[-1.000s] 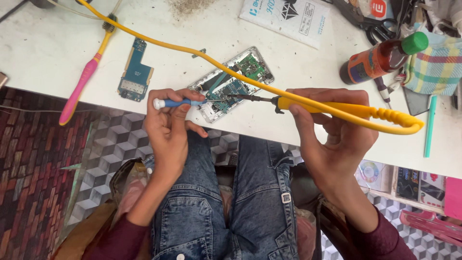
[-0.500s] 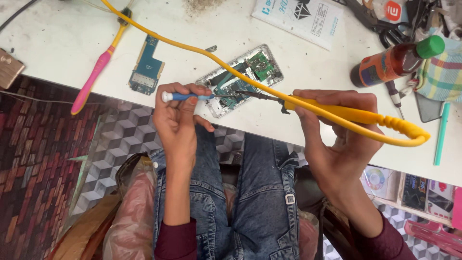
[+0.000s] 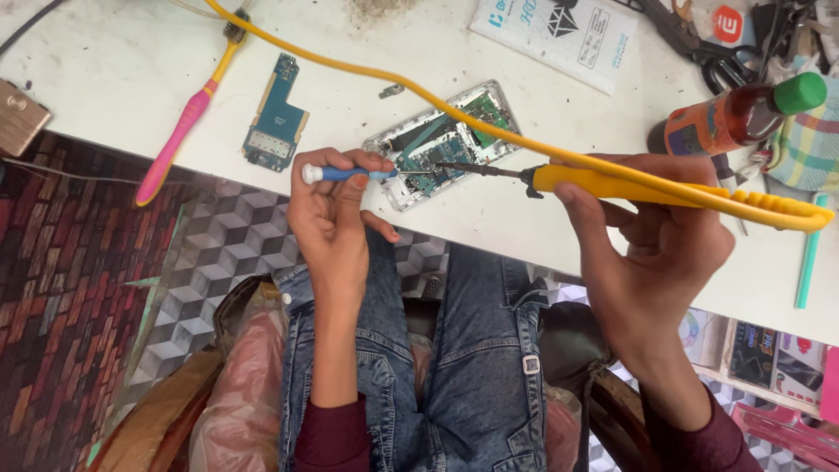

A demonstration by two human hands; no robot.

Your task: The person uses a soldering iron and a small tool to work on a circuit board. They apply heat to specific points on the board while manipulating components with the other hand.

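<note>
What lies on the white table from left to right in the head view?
Wooden block → pink-and-yellow toothbrush → loose blue circuit board → opened phone → white printed packet → brown bottle with green cap → checked cloth.

1. Bright, even, diffuse light across the white work table; no harsh glare.
2. Soft, short shadows beneath the yellow-handled soldering iron and the opened phone's circuit board.
3. Sharp at centre; slight wide-angle bending and softness toward the edges.
</note>
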